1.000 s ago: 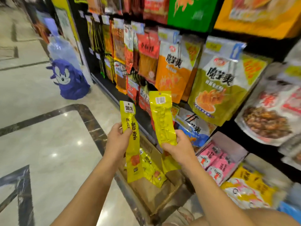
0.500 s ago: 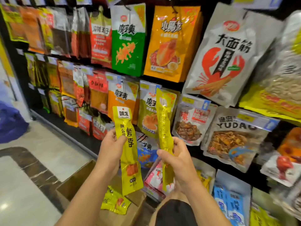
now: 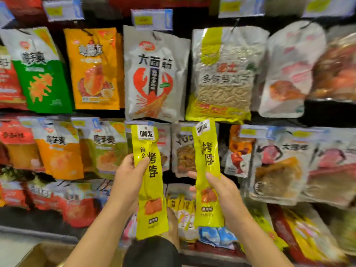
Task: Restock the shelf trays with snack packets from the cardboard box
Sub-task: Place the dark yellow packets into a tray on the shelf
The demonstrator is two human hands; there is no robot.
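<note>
— What's closest to us?

— Low down, left of the left forearm, a corner of the cardboard box (image 3: pixel 42 253). Beneath both wrists there's a bent knee (image 3: pixel 154 251) in dark fabric.

— And the hands?

— Each holds 1 long yellow packet, upright, print facing us. The left hand (image 3: pixel 129 178) grips the left packet (image 3: pixel 151 189) around its middle, thumb across the front and fingers curled behind. The lower half hangs free below the grip. The right hand (image 3: pixel 221 187) clasps the right packet (image 3: pixel 207 166) low down, thumb on the front, fingertips showing past its far edge. The 2 packets stand side by side, apart.

— What's behind them?

— Just beyond the gap between the 2 grips, and lower, small yellow packets (image 3: pixel 182 204) stand in a row on the shelf. They're too blurred to tell how many. Below the right grip lie blue packets (image 3: pixel 217 236).

— Further back?

— Above the left grip hangs a white bag (image 3: pixel 154 74) printed with a red lobster. Above the right grip is a clear bag (image 3: pixel 223 78) of pale seeds with yellow trim. Left of the lobster one hang an orange bag (image 3: pixel 94 70) and then a green bag (image 3: pixel 40 79). A price tag (image 3: pixel 152 18) sits over the lobster bag, its print unreadable.
</note>
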